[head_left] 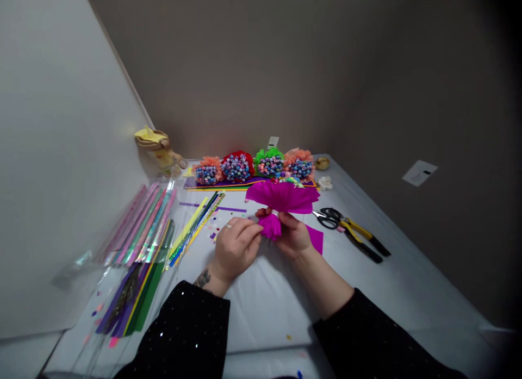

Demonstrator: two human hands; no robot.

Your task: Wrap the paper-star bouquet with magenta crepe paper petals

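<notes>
A magenta crepe paper flower [283, 197] is held up over the middle of the table, its wide pleated top fanned out and a smaller gathered end below. My right hand [294, 238] wraps around the gathered neck from the right, thumb in front. From the left, my left hand [238, 246] pinches the edge of the lower gathered end between thumb and fingers. A flat magenta paper sheet [316, 240] lies on the table behind my right wrist.
Scissors [327, 218] and yellow-handled pliers [362, 237] lie to the right. Several finished paper flowers [238, 167] line the back by the wall. Packaged paper strips [138, 221], loose strips [196, 227] and a basket-like ornament [157, 148] are at left. Confetti bits dot the white table [261, 314].
</notes>
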